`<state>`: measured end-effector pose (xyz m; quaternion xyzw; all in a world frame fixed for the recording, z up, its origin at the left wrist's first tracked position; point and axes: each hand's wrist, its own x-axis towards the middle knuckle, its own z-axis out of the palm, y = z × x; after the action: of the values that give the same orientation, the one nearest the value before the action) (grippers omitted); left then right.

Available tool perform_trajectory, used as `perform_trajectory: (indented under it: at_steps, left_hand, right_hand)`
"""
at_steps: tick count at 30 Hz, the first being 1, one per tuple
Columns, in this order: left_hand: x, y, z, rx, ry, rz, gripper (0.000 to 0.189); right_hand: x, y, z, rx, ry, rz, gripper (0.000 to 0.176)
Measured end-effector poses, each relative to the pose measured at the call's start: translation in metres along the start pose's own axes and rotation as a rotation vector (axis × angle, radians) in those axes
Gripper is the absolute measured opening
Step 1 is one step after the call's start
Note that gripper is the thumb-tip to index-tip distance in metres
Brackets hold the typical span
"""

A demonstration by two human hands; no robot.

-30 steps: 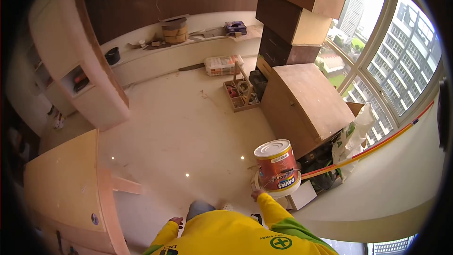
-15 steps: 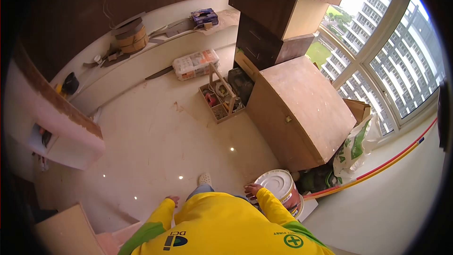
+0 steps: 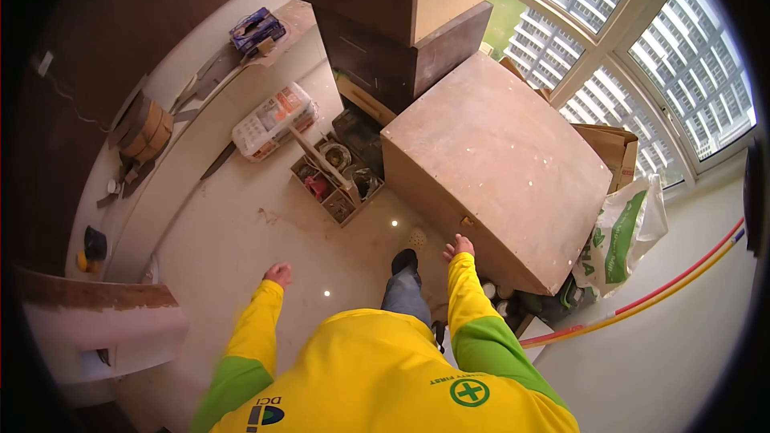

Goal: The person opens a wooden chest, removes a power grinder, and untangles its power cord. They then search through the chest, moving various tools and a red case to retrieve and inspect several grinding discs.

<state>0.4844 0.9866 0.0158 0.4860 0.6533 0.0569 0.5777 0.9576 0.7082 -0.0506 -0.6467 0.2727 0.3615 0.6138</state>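
Observation:
My left hand hangs low over the tiled floor, its fingers loosely bent and nothing in them. On the other side, my right hand is held out with the fingers apart, also empty. It overlaps the lower front of a large wooden cabinet box in this view, near a small brass-coloured fitting. Beyond both hands, a wooden tool caddy holds a red tool and other pieces. Below it on the floor is my dark-covered foot, with a pale holed clog just ahead.
A plastic-wrapped pack lies by the long ledge. Dark drawer units stand behind the box. A green-and-white sack and red and yellow pipes are at right. A pinkish panel juts in at left.
I have moved forward toward the wooden box and caddy, and the view has turned. Both arms now reach further out in front. The white paint bucket beside my right hand has dropped mostly out of sight.

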Motion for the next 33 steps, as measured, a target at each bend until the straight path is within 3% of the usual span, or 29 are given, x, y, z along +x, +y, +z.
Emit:
perform_trajectory:
  at_steps: [2,3,4,5,7,11,13,14,16,18,21,22,25,27,28,30,33]
  left_hand:
    - [-0.001,-0.037,0.019,0.072,-0.002,-0.133,0.034]
    - [-0.025,-0.024,0.026,0.347,-0.088,-0.274,0.035]
    - [-0.04,-0.018,0.034,0.33,-0.168,-0.327,0.036]
    - [-0.07,0.026,0.045,0.655,-0.29,-0.297,0.036]
    - [-0.056,0.015,0.041,0.644,-0.364,-0.207,0.035]
    - [-0.037,0.054,0.056,0.645,-0.408,-0.085,0.037]
    - [-0.046,0.134,0.09,0.589,-0.149,-0.387,0.038]
    - [-0.029,0.142,0.094,0.614,-0.158,-0.378,0.038]
    - [0.012,0.157,0.116,0.631,-0.173,-0.184,0.042]
    - [0.013,0.213,0.154,0.84,-0.164,0.203,0.042]
    - [0.02,0.285,0.218,0.748,-0.26,0.357,0.045]
    - [0.029,0.295,0.237,0.693,-0.312,0.467,0.045]
    - [0.014,0.354,0.296,0.709,-0.421,0.72,0.044]
    - [0.013,0.377,0.327,0.796,-0.463,1.048,0.043]
    - [0.013,0.387,0.341,0.797,-0.502,1.066,0.043]
    - [-0.002,0.406,0.363,0.818,-0.393,1.483,0.04]
    - [-0.039,0.441,0.393,0.791,-0.385,1.667,0.042]
  right_hand:
    - [0.014,-0.024,0.008,0.067,0.112,0.029,0.058]
    - [0.024,-0.033,0.01,0.085,0.231,0.095,0.057]
    - [0.036,-0.046,0.016,0.11,0.346,0.154,0.057]
    - [0.062,-0.039,0.014,0.113,0.262,0.177,0.046]
    - [0.068,-0.041,0.015,0.057,0.09,0.217,0.049]
    - [0.068,-0.042,0.019,0.05,0.063,0.262,0.05]
    - [0.065,-0.043,0.018,0.054,0.083,0.27,0.049]
    - [0.063,-0.044,0.015,0.008,0.047,0.273,0.05]
    - [0.098,-0.014,-0.001,-0.24,0.035,0.217,0.051]
    - [0.102,-0.015,-0.009,-0.389,0.047,0.171,0.048]
    - [0.099,-0.014,-0.005,-0.48,0.009,0.057,0.058]
    - [0.084,-0.032,0.002,-0.357,0.076,0.204,0.054]
    - [0.065,-0.059,0.009,-0.372,0.147,0.194,0.044]
    - [0.031,-0.078,0.007,0.019,0.045,0.162,0.035]
    - [0.006,-0.104,0.007,0.044,0.078,0.156,0.035]
    - [-0.05,-0.166,0.008,0.073,0.024,0.176,0.031]
    - [-0.091,-0.222,0.006,0.1,0.006,0.089,0.032]
